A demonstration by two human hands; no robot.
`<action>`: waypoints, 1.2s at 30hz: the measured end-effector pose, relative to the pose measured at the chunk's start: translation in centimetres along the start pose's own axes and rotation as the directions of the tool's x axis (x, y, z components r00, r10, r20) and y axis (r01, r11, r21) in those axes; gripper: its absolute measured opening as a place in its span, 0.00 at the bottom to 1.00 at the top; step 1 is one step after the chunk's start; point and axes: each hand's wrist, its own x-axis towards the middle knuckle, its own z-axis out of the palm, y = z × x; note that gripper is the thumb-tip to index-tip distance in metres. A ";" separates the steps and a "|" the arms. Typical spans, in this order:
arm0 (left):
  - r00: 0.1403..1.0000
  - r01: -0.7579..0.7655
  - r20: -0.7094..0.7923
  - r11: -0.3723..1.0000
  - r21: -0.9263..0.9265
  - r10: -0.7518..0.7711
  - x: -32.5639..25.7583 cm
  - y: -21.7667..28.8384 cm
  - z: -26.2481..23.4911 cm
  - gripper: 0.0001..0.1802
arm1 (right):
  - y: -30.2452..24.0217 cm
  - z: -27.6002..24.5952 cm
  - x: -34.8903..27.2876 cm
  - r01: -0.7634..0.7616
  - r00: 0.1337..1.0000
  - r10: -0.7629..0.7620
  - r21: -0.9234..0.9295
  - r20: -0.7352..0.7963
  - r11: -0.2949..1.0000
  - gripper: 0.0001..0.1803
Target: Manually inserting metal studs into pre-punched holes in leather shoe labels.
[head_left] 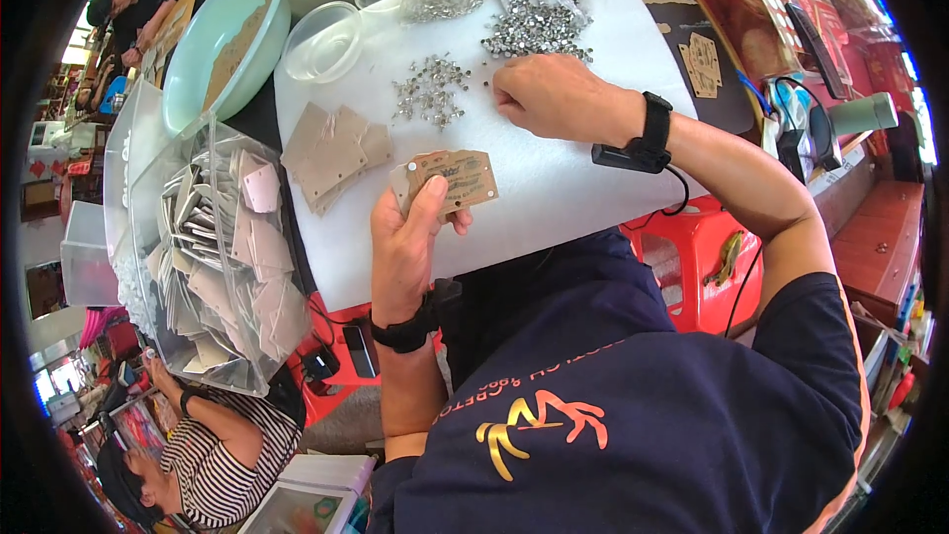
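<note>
My left hand (407, 229) grips a brown printed card (472, 178), thumb pressed on its face. Small metal fittings show at some of its corners, and a greyish card edge shows behind it. Over the white work surface (554, 188), my right hand (559, 94) is closed with the fingertips curled down; what they hold, if anything, is hidden. Just beyond it lies a large pile of small silver metal fittings (534, 30). To its left is a smaller heap of shiny metal pieces (432, 91). A stack of grey-brown blank cards (331, 153) rests left of the held card.
A clear bin (213, 143) full of cards and a pale green basin (183, 89) stand at the left. Clear round tubs (324, 40) sit at the back. Printed cards (702, 64) lie on the right. Red stools (692, 272) stand below. Two other people (232, 445) are at the left.
</note>
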 end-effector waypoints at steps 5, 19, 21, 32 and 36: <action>1.000 -0.014 0.010 1.000 -0.010 0.014 0.2 0.0 0.1 0.14 | 0.0 0.2 0.0 0.131 0.988 -0.131 -0.001 -0.083 0.991 0.06; 0.999 0.033 -0.011 0.999 0.008 -0.033 0.6 0.0 0.1 0.14 | 0.0 -0.8 0.5 0.207 0.974 -0.222 -0.215 -0.048 0.954 0.05; 0.999 0.036 -0.014 0.999 0.012 -0.036 0.6 0.0 0.1 0.14 | 0.1 -0.8 0.4 0.228 0.969 -0.244 -0.238 -0.041 0.944 0.05; 0.999 0.031 0.024 0.998 0.057 -0.032 1.1 0.2 0.5 0.14 | 0.6 -1.0 0.0 0.189 0.978 -0.201 -0.172 -0.055 0.967 0.07; 0.999 0.039 0.014 0.998 0.051 -0.040 1.1 0.3 0.6 0.14 | 0.6 -0.7 -0.1 0.158 0.985 -0.163 -0.085 -0.053 0.984 0.06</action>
